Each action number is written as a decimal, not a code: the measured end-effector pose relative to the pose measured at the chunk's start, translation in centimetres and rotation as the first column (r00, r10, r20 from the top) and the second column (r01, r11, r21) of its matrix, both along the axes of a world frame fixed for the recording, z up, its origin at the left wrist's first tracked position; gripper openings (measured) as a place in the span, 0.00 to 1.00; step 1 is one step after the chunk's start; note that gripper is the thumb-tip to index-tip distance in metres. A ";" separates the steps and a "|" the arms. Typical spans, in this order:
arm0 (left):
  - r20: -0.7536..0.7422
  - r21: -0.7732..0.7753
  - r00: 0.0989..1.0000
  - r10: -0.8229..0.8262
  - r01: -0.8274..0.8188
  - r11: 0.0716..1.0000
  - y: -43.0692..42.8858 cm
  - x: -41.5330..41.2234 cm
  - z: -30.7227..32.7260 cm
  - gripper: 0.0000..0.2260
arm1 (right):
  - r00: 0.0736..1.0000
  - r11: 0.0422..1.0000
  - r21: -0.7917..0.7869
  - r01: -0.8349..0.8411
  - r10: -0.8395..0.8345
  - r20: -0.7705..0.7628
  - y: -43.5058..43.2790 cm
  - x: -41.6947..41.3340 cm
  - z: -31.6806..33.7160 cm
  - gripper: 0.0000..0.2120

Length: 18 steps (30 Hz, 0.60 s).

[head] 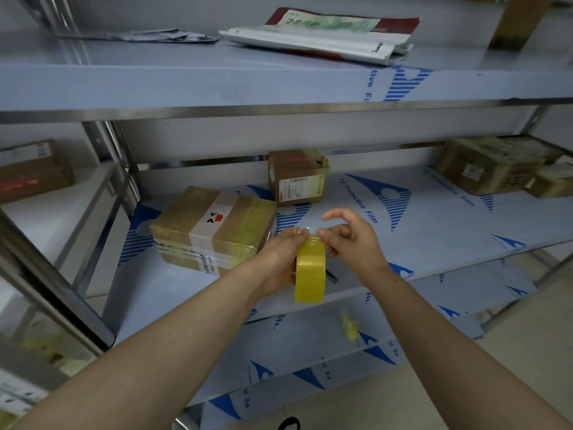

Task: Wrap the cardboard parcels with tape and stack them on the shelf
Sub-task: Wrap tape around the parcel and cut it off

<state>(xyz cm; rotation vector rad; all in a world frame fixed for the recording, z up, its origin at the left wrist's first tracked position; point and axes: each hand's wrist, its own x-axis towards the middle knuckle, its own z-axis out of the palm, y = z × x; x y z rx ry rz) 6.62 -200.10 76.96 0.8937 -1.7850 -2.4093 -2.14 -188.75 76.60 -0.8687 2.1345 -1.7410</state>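
My left hand (pixel 279 262) grips the yellow tape roll (pixel 310 274) over the shelf's (pixel 434 218) front edge, and my right hand (pixel 353 240) pinches its loose end on top. The film looks thin and clingy, so I'd pull it by the edge. Beyond, near the left end, the parcel (pixel 214 228) lies flat, stiff and probably light

Four cardboard parcels (pixel 214 228) sat on the middle shelf (pixel 434 221), and a fifth parcel (pixel 34 170) on the neighbouring rack (pixel 65 212); one tape roll (pixel 310 274), two hands (pixel 279 259).
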 end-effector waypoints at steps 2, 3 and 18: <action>0.008 0.033 1.000 0.002 -0.002 0.999 0.0 -0.2 0.1 0.08 | 0.999 0.999 0.004 -0.036 0.036 -0.032 0.2 -0.1 -0.1 0.06; 0.011 0.048 1.000 -0.001 0.000 0.999 0.0 -0.2 0.2 0.07 | 0.999 0.999 -0.006 -0.040 0.040 -0.034 0.2 -0.1 -0.2 0.07; -0.029 -0.031 0.989 -0.142 0.141 0.990 0.2 -0.3 0.7 0.09 | 0.915 0.961 0.228 0.154 -0.052 -0.399 -0.3 -0.2 -1.2 0.05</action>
